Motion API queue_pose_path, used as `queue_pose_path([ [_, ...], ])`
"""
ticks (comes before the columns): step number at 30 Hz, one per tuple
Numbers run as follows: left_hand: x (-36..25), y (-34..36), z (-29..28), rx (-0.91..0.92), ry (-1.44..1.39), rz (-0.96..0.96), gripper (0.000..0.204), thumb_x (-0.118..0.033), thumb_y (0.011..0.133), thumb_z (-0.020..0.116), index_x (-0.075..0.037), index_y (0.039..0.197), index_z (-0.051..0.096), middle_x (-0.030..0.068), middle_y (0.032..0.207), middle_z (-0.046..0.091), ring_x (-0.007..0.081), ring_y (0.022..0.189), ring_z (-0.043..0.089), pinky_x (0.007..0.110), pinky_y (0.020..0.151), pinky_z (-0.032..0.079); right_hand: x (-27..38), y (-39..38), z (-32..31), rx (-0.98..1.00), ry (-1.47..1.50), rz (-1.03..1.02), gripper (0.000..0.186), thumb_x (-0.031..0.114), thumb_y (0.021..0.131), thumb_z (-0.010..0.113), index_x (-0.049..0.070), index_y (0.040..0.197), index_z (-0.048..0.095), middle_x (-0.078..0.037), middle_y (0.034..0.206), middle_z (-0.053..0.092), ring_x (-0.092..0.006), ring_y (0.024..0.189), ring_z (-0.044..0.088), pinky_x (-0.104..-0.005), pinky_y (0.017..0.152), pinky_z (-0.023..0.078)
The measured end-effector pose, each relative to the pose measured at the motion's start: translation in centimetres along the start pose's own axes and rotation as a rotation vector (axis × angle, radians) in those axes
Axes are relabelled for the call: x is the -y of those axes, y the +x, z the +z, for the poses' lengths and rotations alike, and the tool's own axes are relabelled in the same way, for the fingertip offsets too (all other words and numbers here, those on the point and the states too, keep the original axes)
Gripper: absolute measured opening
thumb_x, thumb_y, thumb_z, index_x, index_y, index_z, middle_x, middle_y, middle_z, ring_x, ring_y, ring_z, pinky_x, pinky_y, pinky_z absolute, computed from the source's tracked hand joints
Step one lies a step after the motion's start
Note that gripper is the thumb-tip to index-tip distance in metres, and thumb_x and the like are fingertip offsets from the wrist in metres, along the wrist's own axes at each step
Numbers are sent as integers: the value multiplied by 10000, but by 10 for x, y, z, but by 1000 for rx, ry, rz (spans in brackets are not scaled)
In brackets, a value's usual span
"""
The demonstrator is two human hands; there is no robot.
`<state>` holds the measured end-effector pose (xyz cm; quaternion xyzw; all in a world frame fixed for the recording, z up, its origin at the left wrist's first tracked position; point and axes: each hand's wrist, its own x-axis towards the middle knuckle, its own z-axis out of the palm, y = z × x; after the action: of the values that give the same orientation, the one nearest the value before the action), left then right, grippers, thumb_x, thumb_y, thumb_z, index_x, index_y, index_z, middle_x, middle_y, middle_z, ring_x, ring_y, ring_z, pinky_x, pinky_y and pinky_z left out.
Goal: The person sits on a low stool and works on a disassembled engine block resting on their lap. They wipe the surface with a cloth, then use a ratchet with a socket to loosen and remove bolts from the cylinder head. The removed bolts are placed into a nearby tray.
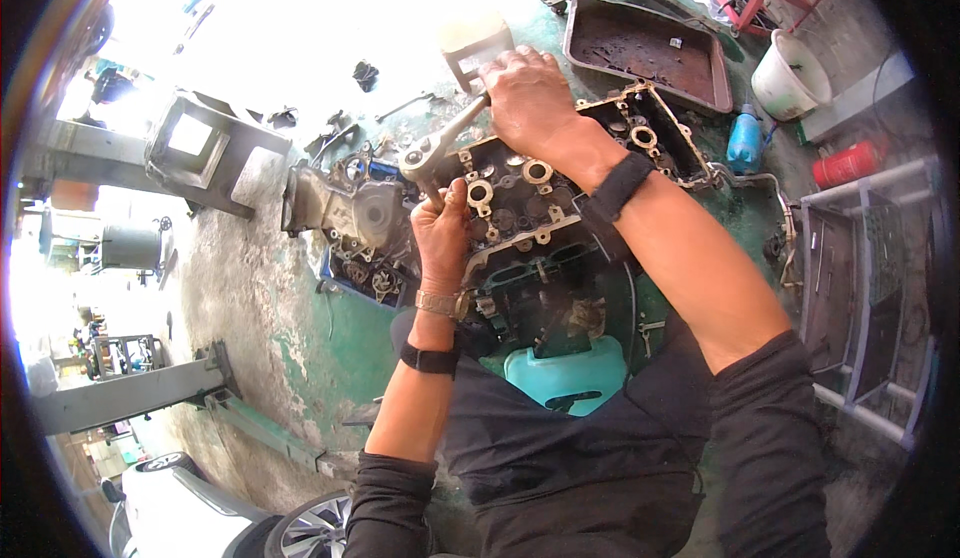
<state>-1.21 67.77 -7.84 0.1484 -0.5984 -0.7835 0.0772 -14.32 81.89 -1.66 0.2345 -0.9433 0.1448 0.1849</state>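
Observation:
My right hand (528, 101) is closed round the far end of a ratchet wrench (452, 136), whose handle slants down to the left. Under the ratchet's head, my left hand (442, 238) wraps its fingers round the upright socket shaft, so most of that shaft is hidden. Both hands are over the left side of a dirty, opened engine (512, 220) with pale metal edges and round bores showing. A grey metal engine cover (375, 208) lies against its left end. Where the socket's lower end sits cannot be made out.
A teal plastic stool (560, 370) is between my knees. Beyond the engine lie a rusty drip tray (650, 50), a white bucket (790, 76) and a blue bottle (744, 142). On the right are a red cylinder (848, 164) and a metal rack (870, 298); a lift arm (130, 390) and white car (185, 508) stand left.

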Motion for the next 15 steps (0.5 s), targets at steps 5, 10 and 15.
queue_pose_path([
  [5, -5, 0, -12, 111, 6, -22, 291, -195, 956, 679, -115, 692, 586, -72, 619, 526, 13, 508, 438, 189, 473, 357, -10, -17, -53, 352, 30, 97, 158, 169, 837, 690, 51, 938, 659, -129, 1013, 693, -286, 1037, 645, -440, 954, 458],
  [10, -10, 2, -17, 109, 82, -39, 264, -172, 922, 719, -84, 712, 584, -49, 658, 573, 31, 552, 487, 202, 505, 406, 0, -58, -111, 304, 167, 56, 300, 224, 787, 753, 31, 970, 614, -187, 882, 689, -371, 873, 678, -452, 791, 530],
  [15, -18, -1, -20, 175, 56, -58, 189, -147, 911, 726, -53, 786, 620, -20, 717, 627, 42, 594, 544, 206, 533, 440, 22, -93, -151, 464, 454, 79, 483, 205, 763, 763, 10, 1162, 573, -225, 946, 684, -383, 899, 679, -431, 794, 536],
])
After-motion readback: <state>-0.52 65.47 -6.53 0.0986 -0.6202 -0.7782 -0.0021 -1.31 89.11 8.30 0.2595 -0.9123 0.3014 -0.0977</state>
